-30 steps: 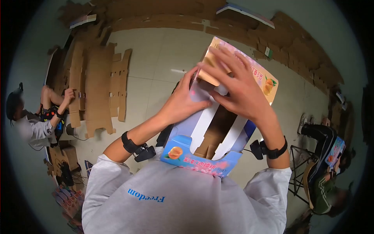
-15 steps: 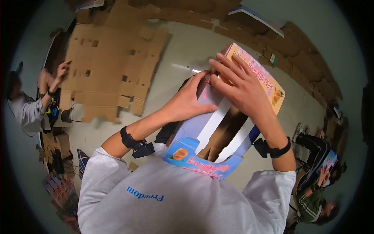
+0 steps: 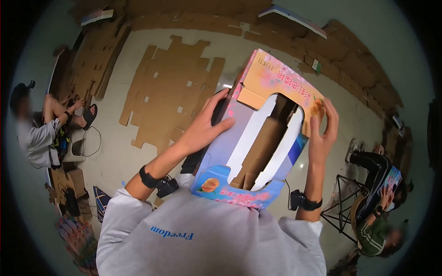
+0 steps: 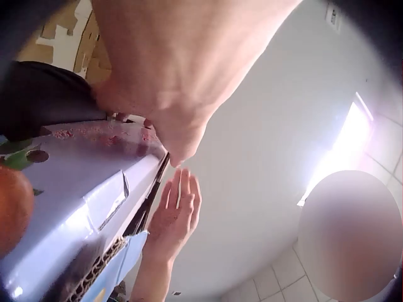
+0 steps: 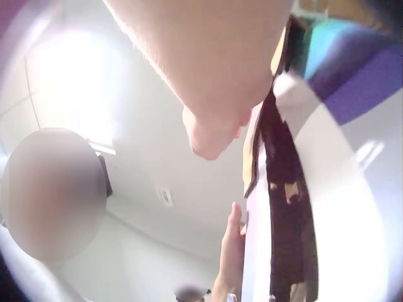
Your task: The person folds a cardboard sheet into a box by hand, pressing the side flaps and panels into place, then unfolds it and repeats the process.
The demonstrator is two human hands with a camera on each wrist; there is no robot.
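Observation:
A printed cardboard box (image 3: 216, 142) in blue, pink and orange leans against the shirt, tilted, with a long cut-out in its top. An orange flap lies flat at its far end. My left hand (image 3: 202, 129) grips the left side, thumb on top and fingers over the side edge. At the far right corner, my right hand (image 3: 324, 131) holds the edge between thumb and bent fingers. The left wrist view shows the box side (image 4: 69, 170) beside my left hand (image 4: 167, 107). In the right wrist view, my right hand (image 5: 217, 119) is near the box edge (image 5: 255, 157).
A flat cut cardboard sheet (image 3: 170, 87) lies on the floor beyond my left arm. More cardboard (image 3: 363, 69) lines the far wall. One person sits at left (image 3: 39, 138), another at right (image 3: 377, 230), near a black metal frame (image 3: 340, 202).
My right hand has moved off the far end flap to the right corner, uncovering the flap. My left hand stays at the left side. The big cardboard sheet at left now lies flat on the floor.

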